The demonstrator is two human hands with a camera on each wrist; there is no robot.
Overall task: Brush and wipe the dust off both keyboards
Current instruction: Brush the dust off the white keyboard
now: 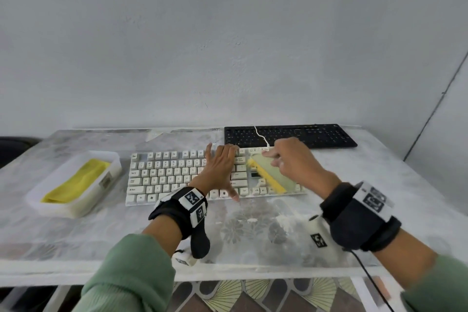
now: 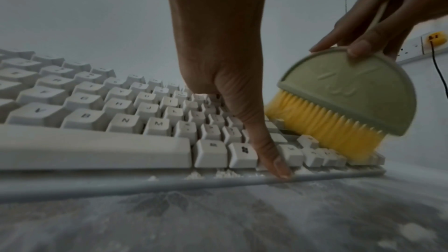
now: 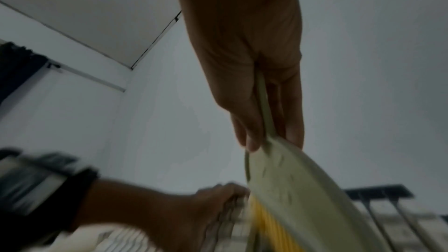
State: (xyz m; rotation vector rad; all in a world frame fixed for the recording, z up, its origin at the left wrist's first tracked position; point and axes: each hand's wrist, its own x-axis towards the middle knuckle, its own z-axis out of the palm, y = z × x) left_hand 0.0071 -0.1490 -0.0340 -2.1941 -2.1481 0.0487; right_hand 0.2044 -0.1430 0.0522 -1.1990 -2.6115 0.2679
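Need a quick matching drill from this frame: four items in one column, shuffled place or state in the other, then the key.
Column 1
1. brush
2. yellow cloth
3. black keyboard
4. left hand

Column 2
A. lies in the white tray at the table's left
B. lies flat on the white keyboard, thumb at its front edge
C. held by the right hand, yellow bristles on the white keys
D. at the back of the table, untouched by either hand

Pairs: 1-C, 2-A, 3-D, 4-B
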